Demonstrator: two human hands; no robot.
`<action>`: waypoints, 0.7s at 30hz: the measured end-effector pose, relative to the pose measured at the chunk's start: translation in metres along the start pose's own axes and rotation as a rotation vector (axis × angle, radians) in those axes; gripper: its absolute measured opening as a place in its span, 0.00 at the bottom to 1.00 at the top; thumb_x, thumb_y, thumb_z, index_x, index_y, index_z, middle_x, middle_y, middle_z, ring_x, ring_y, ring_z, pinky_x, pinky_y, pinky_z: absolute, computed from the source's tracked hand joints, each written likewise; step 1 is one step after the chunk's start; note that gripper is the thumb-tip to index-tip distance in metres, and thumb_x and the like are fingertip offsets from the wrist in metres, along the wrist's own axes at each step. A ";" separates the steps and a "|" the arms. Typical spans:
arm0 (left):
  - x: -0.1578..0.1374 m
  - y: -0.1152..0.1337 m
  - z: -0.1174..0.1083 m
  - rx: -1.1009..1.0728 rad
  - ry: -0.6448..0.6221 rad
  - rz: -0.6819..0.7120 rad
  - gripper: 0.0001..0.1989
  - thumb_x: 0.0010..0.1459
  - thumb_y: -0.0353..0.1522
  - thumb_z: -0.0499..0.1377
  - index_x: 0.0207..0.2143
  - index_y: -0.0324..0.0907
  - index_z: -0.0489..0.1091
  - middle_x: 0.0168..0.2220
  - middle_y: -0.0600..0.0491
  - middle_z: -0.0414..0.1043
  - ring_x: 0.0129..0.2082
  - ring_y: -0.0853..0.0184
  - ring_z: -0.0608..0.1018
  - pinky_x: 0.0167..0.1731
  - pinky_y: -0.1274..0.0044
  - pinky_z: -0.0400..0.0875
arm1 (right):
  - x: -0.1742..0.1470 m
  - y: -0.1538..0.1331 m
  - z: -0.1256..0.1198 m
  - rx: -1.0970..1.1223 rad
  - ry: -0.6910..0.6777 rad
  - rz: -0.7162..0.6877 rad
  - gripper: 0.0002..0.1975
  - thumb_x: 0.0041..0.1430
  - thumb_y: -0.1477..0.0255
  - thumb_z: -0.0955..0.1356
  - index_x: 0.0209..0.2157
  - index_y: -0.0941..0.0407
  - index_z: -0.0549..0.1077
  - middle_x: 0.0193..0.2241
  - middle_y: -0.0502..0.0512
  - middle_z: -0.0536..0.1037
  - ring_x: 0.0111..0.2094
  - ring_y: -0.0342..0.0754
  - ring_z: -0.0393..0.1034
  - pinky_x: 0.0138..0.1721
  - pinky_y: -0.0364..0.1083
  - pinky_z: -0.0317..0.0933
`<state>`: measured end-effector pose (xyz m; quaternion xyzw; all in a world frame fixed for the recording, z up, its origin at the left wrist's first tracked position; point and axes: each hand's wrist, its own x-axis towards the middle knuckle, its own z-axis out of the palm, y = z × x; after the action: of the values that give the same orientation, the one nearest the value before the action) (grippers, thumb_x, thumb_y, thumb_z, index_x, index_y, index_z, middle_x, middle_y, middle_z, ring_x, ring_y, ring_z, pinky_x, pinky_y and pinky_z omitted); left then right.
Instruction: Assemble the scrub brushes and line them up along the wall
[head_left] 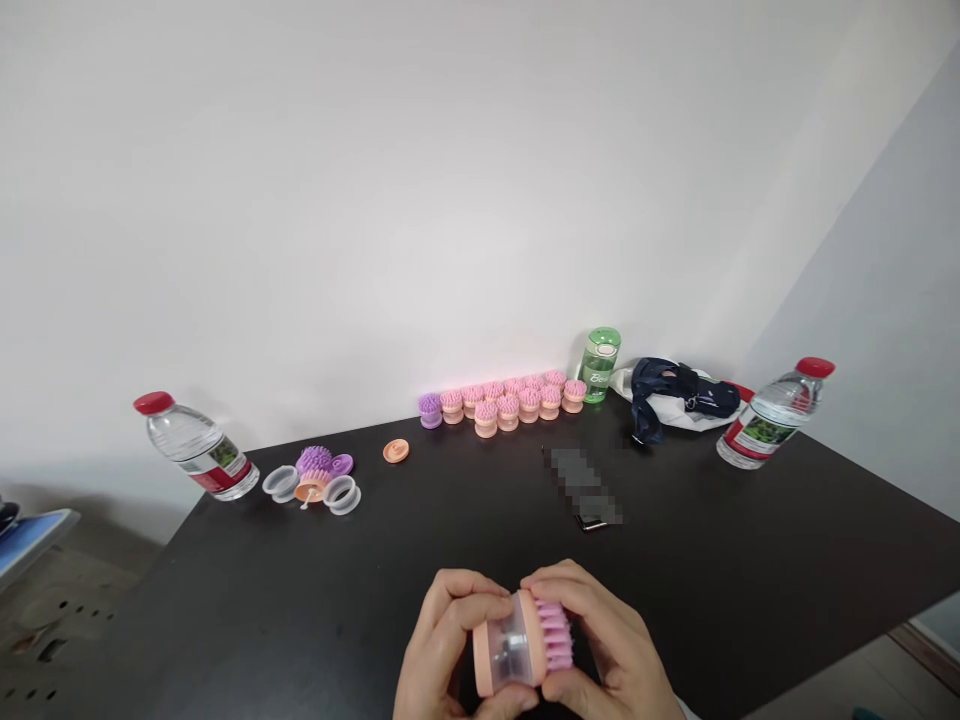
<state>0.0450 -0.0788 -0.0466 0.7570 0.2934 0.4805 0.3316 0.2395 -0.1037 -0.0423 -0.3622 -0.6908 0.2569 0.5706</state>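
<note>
Near the table's front edge, both my hands hold a scrubbing brush lying sideways, with peach ends, a clear middle ring and pink bristles pointing right. The fingers of my left hand wrap its smooth peach end and clear ring. My right hand grips the bristle end, thumb below and fingers above. Farther left lie loose brush parts: a clear ring, another clear ring, a purple bristle head, a purple cap and a peach bristle head. A peach cap lies apart.
Several pink brushes and a purple brush stand along the wall. Water bottles stand left and right. A green cup, a dark strapped bundle and a pixelated phone are on the black table.
</note>
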 end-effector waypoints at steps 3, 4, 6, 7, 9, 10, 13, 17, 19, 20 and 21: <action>0.000 0.000 -0.002 0.037 -0.025 0.056 0.22 0.54 0.39 0.69 0.50 0.52 0.71 0.44 0.49 0.72 0.41 0.59 0.78 0.38 0.71 0.78 | -0.001 -0.001 0.001 0.023 0.004 0.026 0.23 0.63 0.49 0.66 0.47 0.53 0.73 0.37 0.57 0.77 0.35 0.51 0.74 0.35 0.46 0.70; -0.001 0.001 -0.001 0.044 -0.033 0.065 0.22 0.54 0.38 0.69 0.50 0.51 0.71 0.44 0.49 0.72 0.41 0.59 0.78 0.38 0.72 0.78 | -0.001 -0.002 0.002 0.031 0.004 0.032 0.23 0.63 0.49 0.66 0.46 0.53 0.73 0.36 0.57 0.77 0.34 0.51 0.74 0.34 0.46 0.70; -0.003 0.004 0.001 0.049 -0.015 0.062 0.20 0.55 0.39 0.68 0.50 0.51 0.71 0.44 0.49 0.72 0.41 0.60 0.77 0.38 0.72 0.77 | -0.002 -0.003 0.003 0.040 0.004 0.039 0.22 0.64 0.49 0.66 0.45 0.53 0.73 0.36 0.57 0.77 0.33 0.51 0.73 0.34 0.46 0.69; -0.004 0.005 0.003 0.050 0.010 0.054 0.19 0.56 0.40 0.67 0.49 0.51 0.71 0.44 0.49 0.71 0.41 0.60 0.77 0.38 0.72 0.77 | -0.002 -0.004 0.003 0.040 0.002 0.043 0.22 0.64 0.49 0.66 0.45 0.53 0.73 0.36 0.57 0.77 0.33 0.51 0.73 0.33 0.47 0.69; -0.006 0.009 0.007 0.046 0.071 0.034 0.17 0.57 0.43 0.65 0.48 0.51 0.72 0.44 0.50 0.71 0.42 0.60 0.77 0.40 0.71 0.75 | -0.003 -0.006 0.003 0.041 -0.003 0.047 0.22 0.64 0.50 0.66 0.45 0.54 0.73 0.35 0.57 0.77 0.33 0.50 0.73 0.33 0.46 0.69; -0.007 0.011 0.008 0.044 0.100 0.022 0.18 0.57 0.45 0.65 0.49 0.52 0.72 0.44 0.50 0.71 0.42 0.59 0.76 0.41 0.70 0.75 | -0.003 -0.007 0.003 0.040 -0.001 0.045 0.21 0.64 0.50 0.66 0.45 0.54 0.73 0.35 0.57 0.77 0.32 0.50 0.72 0.33 0.46 0.69; -0.008 0.013 0.009 0.031 0.135 -0.035 0.26 0.53 0.49 0.66 0.51 0.52 0.70 0.44 0.49 0.72 0.42 0.56 0.76 0.42 0.68 0.74 | -0.003 -0.007 0.003 0.031 0.009 0.040 0.20 0.64 0.51 0.67 0.45 0.53 0.73 0.35 0.56 0.77 0.32 0.50 0.73 0.33 0.46 0.69; -0.008 0.007 0.001 0.035 0.101 -0.098 0.29 0.49 0.53 0.66 0.50 0.51 0.70 0.44 0.48 0.72 0.42 0.55 0.76 0.41 0.67 0.74 | -0.005 -0.003 0.000 -0.004 -0.021 0.057 0.19 0.64 0.54 0.68 0.47 0.53 0.72 0.39 0.57 0.78 0.36 0.52 0.75 0.37 0.47 0.71; -0.009 0.000 -0.004 0.071 0.047 -0.075 0.25 0.50 0.51 0.67 0.47 0.51 0.72 0.44 0.49 0.73 0.41 0.55 0.77 0.40 0.68 0.74 | -0.005 0.000 0.000 -0.032 -0.039 0.029 0.18 0.65 0.56 0.68 0.48 0.53 0.72 0.39 0.58 0.78 0.37 0.53 0.75 0.38 0.48 0.72; -0.009 -0.003 -0.005 0.101 0.008 -0.055 0.24 0.50 0.49 0.68 0.46 0.50 0.72 0.43 0.49 0.73 0.40 0.56 0.77 0.39 0.68 0.74 | -0.005 0.002 0.001 -0.056 -0.039 0.010 0.17 0.65 0.57 0.68 0.48 0.53 0.72 0.39 0.58 0.78 0.37 0.53 0.76 0.38 0.48 0.72; -0.009 -0.006 -0.006 0.138 -0.033 -0.038 0.22 0.50 0.47 0.69 0.44 0.50 0.71 0.41 0.50 0.73 0.38 0.57 0.78 0.38 0.69 0.74 | -0.004 0.003 0.002 -0.087 -0.040 -0.006 0.16 0.65 0.59 0.68 0.48 0.54 0.72 0.38 0.58 0.78 0.37 0.53 0.76 0.38 0.47 0.72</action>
<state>0.0350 -0.0804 -0.0543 0.7801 0.3347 0.4402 0.2927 0.2384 -0.1048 -0.0471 -0.3792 -0.7137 0.2320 0.5413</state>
